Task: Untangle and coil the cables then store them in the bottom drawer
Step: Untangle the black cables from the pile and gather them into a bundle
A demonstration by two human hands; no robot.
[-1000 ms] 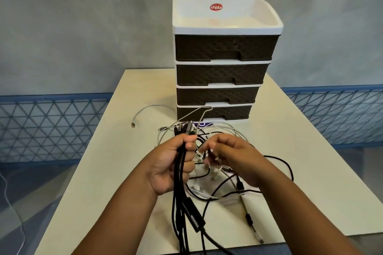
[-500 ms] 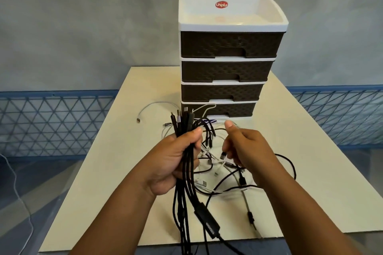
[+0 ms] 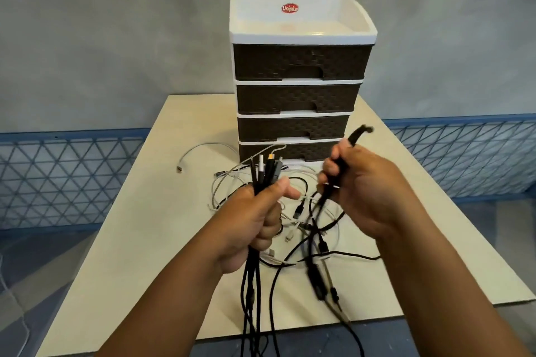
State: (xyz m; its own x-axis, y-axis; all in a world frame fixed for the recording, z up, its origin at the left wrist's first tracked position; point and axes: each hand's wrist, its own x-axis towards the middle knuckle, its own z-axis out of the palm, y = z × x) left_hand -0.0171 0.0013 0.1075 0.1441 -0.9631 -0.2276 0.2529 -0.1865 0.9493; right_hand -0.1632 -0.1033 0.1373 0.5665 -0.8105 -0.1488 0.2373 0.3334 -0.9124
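Several cable ends are gathered in the clenched left hand (image 3: 255, 217) while the right hand (image 3: 362, 188) grips one black cable (image 3: 352, 136), yet a tangle (image 3: 301, 211) lies on the surface between them, nothing coiled, the bottom drawer (image 3: 290, 151) beyond closed.

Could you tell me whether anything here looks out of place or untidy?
Yes: loose black and white cables lie tangled on the table before the drawer unit. One white cable strays left. The four drawers are closed; nothing looks damaged.

Loose cables (image 3: 290, 211) sprawl across the worktop (image 3: 145, 240) before the bottom drawer (image 3: 290, 151), blocking my reach. Bare worktop lies open on both sides.
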